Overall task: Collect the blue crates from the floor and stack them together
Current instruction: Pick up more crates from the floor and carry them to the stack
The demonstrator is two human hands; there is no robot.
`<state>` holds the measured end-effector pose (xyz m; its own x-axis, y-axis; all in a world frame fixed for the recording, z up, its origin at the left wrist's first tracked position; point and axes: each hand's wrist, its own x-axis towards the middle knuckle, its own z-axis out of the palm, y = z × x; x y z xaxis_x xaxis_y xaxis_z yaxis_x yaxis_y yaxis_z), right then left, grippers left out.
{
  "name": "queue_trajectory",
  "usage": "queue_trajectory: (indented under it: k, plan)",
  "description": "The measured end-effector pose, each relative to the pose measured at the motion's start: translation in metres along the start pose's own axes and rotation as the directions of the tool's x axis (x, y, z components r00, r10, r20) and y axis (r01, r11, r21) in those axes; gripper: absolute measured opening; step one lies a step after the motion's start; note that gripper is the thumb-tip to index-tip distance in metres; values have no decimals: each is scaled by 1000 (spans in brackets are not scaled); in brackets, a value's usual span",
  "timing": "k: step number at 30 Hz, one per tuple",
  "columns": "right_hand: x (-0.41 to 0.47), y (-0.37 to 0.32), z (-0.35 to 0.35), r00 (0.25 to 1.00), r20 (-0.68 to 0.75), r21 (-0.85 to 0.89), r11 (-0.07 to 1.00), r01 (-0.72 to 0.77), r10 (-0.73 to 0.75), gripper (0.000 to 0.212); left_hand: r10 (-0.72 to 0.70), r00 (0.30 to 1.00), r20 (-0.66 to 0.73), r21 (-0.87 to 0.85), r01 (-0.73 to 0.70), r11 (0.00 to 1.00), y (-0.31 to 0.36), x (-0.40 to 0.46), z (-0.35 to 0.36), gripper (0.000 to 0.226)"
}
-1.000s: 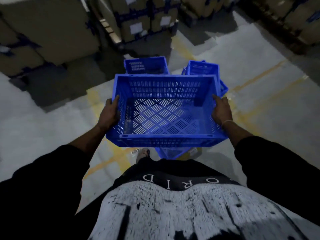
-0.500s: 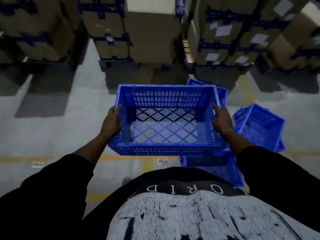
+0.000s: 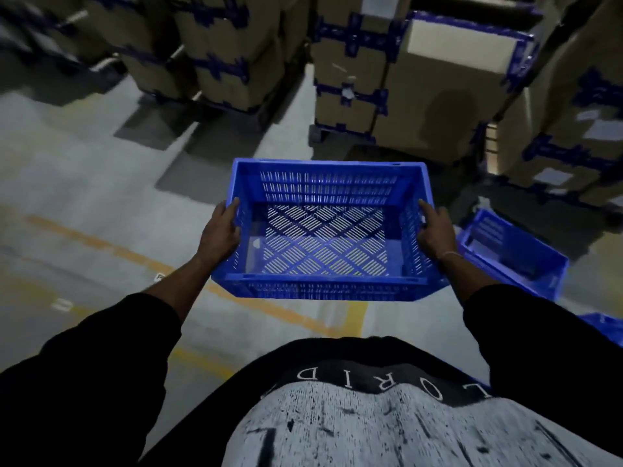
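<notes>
While carried level at mid-frame, clear of the floor (image 3: 101,203), the empty blue slotted crate (image 3: 323,230) is balanced by opposed grips: left hand (image 3: 220,232) and right hand (image 3: 433,230) each have fingers curled over a short-side rim. Another blue crate (image 3: 512,257) lies tilted at right, probably the stacking point.
</notes>
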<state>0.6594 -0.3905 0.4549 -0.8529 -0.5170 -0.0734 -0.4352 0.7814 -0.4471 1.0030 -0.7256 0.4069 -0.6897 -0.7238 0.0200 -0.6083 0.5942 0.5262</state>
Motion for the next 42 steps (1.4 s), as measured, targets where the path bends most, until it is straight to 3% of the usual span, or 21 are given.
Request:
queue_trajectory:
  k: [9,15,24,31,42]
  plan:
    - [123,-140,43,975,139,18,984,176,-176,68,-240,964,-111,-77,233,969,-83,43,-38,66]
    - [229,-225,95,910,237,3,937,350,-341,69,-357,912,-203,-62,352,934,-125,94,-52,66]
    - [349,-384,154,763,352,54,825,562,-543,71,-584,744,-325,-120,580,806,-171,144,-103,65]
    - [395,-515,222,627,411,83,713,696,-661,68,-674,627,-390,-191,661,725,-237,160,-137,64]
    - [423,-740,355,535,462,102,642,760,-707,64,-775,481,-409,-272,747,607,-401,215,-228,64]
